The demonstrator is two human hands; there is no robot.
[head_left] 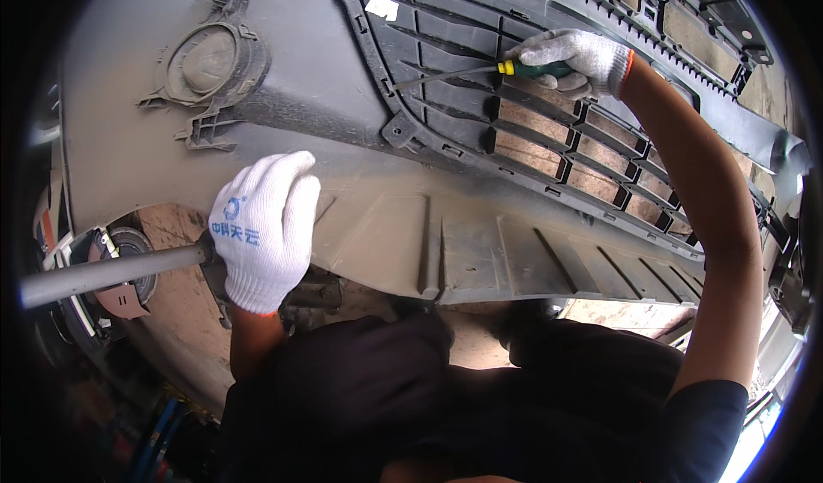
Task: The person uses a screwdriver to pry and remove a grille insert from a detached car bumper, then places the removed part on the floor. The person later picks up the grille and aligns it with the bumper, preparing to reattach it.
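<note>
A large dark-grey plastic car bumper lies inner side up before me, with a black grille insert set into it. My right hand, gloved in white, is closed around the green and yellow handle of a screwdriver. Its long shaft points left, and the tip meets the grille's left border beside the clips. My left hand, in a white glove with blue print, rests back up over the bumper's near edge. Its thumb and forefinger stand slightly apart, and nothing shows between them; the other fingertips are hidden.
A round lamp housing sits at the bumper's upper left. From the left edge, a grey pole reaches to behind my left wrist. A wheel stands on the floor at the left. Another black slotted part lies at the upper right.
</note>
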